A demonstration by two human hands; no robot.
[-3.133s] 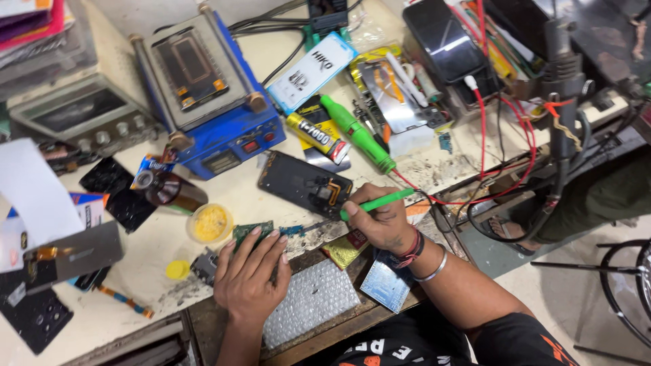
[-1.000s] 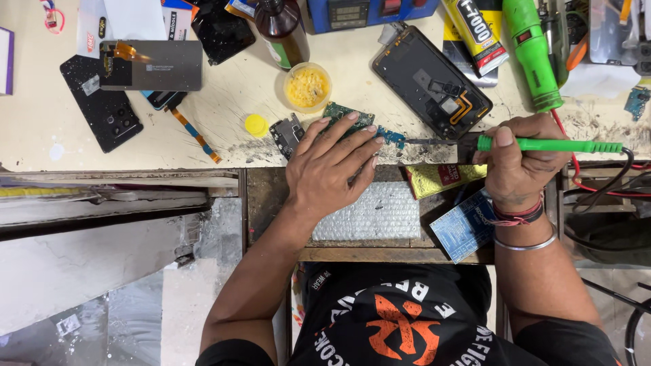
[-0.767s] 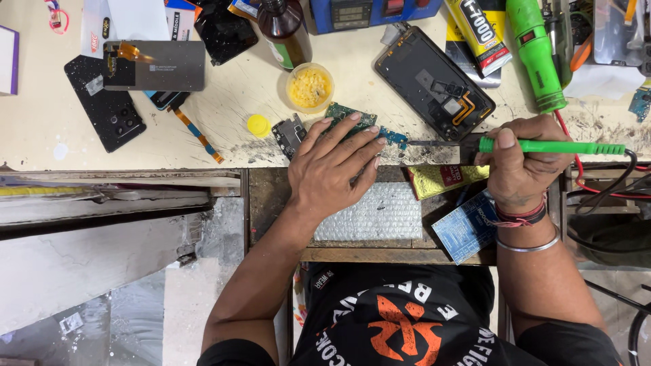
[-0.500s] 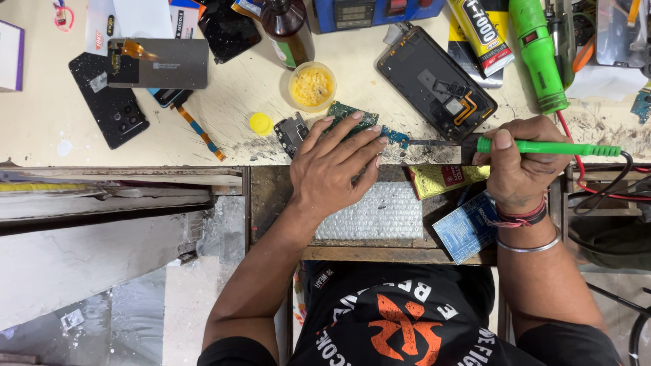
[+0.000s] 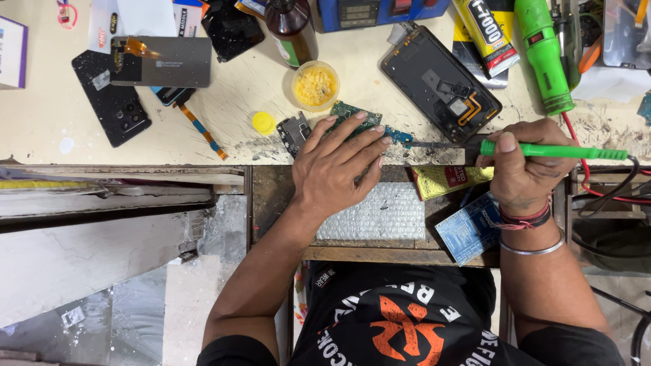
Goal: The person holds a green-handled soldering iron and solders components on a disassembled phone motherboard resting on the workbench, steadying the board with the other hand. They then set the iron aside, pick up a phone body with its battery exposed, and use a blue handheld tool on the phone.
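My left hand (image 5: 337, 165) lies flat with fingers spread on a small green circuit board (image 5: 352, 114) at the bench's front edge, pinning it down. My right hand (image 5: 523, 167) grips a green-handled soldering iron (image 5: 553, 150), held level, its metal tip pointing left and touching the board's blue end (image 5: 399, 137). An opened black phone body (image 5: 439, 83) with an orange flex cable lies just behind the tip.
A yellow flux tub (image 5: 315, 85) and its lid (image 5: 262, 123) sit left of the board. Behind are a brown bottle (image 5: 291, 27), glue tube (image 5: 485, 34), green tool (image 5: 542, 54), dark phone parts (image 5: 112, 102). An open drawer holds bubble wrap (image 5: 374, 213) and packets.
The view has swung from an angled look across the bench to straight down. Both hands stay at the board, the iron tip still on its right end.
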